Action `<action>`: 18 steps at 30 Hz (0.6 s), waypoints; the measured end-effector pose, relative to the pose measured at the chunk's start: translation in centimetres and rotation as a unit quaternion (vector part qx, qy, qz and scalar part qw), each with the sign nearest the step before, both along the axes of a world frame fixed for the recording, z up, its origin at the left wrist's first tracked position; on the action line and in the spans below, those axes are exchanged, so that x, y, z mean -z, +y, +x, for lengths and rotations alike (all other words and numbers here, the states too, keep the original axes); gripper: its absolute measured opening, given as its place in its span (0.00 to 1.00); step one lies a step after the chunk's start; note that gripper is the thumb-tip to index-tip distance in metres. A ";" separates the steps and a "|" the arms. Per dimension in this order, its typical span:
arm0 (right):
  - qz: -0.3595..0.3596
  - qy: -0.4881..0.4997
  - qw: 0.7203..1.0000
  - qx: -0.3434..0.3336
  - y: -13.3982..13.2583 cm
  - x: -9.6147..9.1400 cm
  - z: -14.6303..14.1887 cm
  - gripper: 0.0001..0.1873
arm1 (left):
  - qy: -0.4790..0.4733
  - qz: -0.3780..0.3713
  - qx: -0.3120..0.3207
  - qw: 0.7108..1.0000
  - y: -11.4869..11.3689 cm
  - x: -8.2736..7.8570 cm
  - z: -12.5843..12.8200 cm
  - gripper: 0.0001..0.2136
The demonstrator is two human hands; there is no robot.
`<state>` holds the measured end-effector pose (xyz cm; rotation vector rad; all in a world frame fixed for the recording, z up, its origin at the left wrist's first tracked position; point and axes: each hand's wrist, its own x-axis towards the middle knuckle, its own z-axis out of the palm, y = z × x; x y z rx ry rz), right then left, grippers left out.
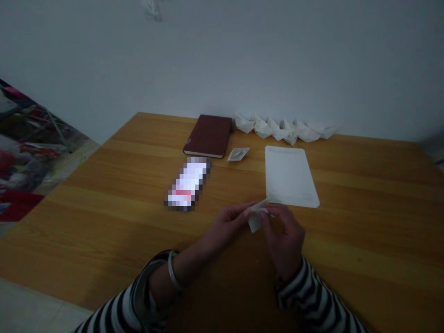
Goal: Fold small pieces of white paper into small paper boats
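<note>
A small piece of folded white paper [255, 221] is held up between both hands, over the near middle of the table. My left hand [231, 221] pinches it from the left, thumb on top. From the right, my right hand [285, 236] grips its edge between thumb and fingertips; those fingers are partly hidden. Just beyond the hands lies a stack of lined white paper sheets [290, 175]. A small folded paper piece [238, 154], diamond-shaped, rests on the wood to the left of the sheets.
Several folded paper boats [277, 129] stand in a row along the wall. A brown notebook [210, 135] lies left of them, with a lit phone [189, 184], its screen blurred out, nearer me. The wooden table [104, 199] ends at the left beside floor clutter.
</note>
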<state>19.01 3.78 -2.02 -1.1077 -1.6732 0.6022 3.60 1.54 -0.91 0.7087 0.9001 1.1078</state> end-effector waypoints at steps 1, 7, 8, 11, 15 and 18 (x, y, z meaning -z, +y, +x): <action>-0.009 0.013 1.000 0.003 0.0 0.0 0.0 0.01 | 0.006 0.007 0.004 1.000 -0.1 -0.2 0.0 0.20; -0.030 0.060 0.997 -0.032 -0.1 -0.6 -0.1 0.03 | 0.049 0.029 0.007 0.998 -0.2 -0.8 -0.1 0.19; -0.029 0.064 0.997 -0.039 -0.2 -0.6 -0.1 0.03 | 0.048 0.030 0.004 0.998 -0.2 -0.8 -0.1 0.19; -0.019 0.062 0.997 -0.046 -0.3 -0.8 -0.1 0.03 | 0.010 0.022 0.001 1.000 -0.2 -0.7 0.0 0.19; -0.006 0.041 0.997 -0.057 -0.3 -0.8 0.0 0.03 | -0.022 0.005 -0.004 1.000 -0.2 -0.4 0.1 0.19; 0.001 0.033 0.998 -0.055 -0.4 -0.7 -0.2 0.04 | -0.032 0.011 0.001 0.999 -0.2 -0.2 0.1 0.17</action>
